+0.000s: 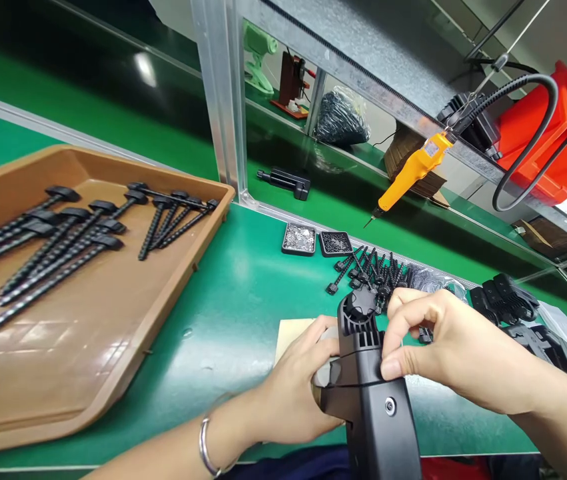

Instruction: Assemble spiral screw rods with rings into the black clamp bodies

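A long black plastic device [378,413] stands in front of me at the lower centre, a round knob [363,301] at its top and a screw in its face. My left hand [298,387] is wrapped round its left side, fingers partly hidden behind it. My right hand [428,340] is closed, thumb and index finger pinched at the device's upper right edge; anything small between the fingertips is hidden. Behind the device lies a pile of black ribbed rods [376,267]. Two small square trays, one with silvery parts [299,239] and one with dark parts [336,243], sit beyond.
A brown tray [173,320] with several long black rods fills the left. An orange electric screwdriver [408,175] hangs at the upper right near a red bin [553,133]. Black housings [503,300] lie at the right; a black part [286,182] lies behind the metal frame [220,100].
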### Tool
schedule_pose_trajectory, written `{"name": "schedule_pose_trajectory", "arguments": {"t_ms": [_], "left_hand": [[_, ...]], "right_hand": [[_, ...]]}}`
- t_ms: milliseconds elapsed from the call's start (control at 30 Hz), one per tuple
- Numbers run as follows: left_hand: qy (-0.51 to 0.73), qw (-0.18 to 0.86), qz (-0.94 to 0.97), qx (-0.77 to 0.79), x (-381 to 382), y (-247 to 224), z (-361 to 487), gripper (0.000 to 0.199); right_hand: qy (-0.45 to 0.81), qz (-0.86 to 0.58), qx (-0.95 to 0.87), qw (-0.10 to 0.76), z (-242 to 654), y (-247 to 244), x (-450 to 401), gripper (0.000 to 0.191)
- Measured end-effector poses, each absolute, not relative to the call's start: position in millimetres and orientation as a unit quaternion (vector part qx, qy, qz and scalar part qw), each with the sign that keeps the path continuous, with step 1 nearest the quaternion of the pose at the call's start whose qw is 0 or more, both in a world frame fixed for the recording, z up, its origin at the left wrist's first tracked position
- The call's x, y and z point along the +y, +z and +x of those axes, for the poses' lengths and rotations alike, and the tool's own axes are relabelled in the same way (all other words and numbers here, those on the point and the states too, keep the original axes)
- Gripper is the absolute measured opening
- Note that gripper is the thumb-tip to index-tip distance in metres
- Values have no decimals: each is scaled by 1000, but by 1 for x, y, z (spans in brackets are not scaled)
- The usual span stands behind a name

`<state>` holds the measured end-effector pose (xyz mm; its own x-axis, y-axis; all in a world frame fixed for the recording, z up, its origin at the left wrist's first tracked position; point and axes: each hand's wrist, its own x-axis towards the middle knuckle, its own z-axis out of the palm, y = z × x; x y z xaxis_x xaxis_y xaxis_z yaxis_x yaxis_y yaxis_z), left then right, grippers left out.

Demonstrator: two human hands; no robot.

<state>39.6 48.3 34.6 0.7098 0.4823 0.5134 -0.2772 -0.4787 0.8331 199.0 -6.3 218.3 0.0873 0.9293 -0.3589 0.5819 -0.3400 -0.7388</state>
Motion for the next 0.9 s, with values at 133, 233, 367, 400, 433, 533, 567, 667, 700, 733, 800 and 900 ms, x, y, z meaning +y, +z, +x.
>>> {"name": "schedule_pose_trajectory", "arguments": {"t_ms": [133,233,367,400,433,533,567,667,700,733,800,900], "left_hand": [[377,502,776,67,48,37,39,48],[377,501,776,67,48,38,39,47],[394,491,775,62,48,40,40,48],[398,488,775,58,48,40,40,48],[400,488,774,54,48,40,40,48],[397,498,769,52,48,40,41,47],[401,497,768,49,48,39,41,48],[419,481,769,36,49,36,41,54],[420,479,770,36,49,35,41,55],[416,481,771,39,49,35,41,55],[398,496,770,54,48,34,41,53],[385,518,762,61,47,33,41,52]], "right_hand": [[429,-742,-461,230,194,214,-6,31],[446,-754,-418,239,197,212,-11,27],[392,-729,-472,302,229,212,-6,44],[348,-721,-485,352,242,212,2,53],[282,-716,-488,412,257,212,15,61],[30,-695,-448,562,302,208,74,79],[-9,-681,-430,592,315,206,97,85],[49,-650,-446,614,337,201,161,68],[93,-637,-461,611,339,200,176,57],[135,-621,-475,608,339,198,186,47],[204,-586,-497,607,333,193,191,37],[276,-533,-524,604,313,184,162,35]]}}
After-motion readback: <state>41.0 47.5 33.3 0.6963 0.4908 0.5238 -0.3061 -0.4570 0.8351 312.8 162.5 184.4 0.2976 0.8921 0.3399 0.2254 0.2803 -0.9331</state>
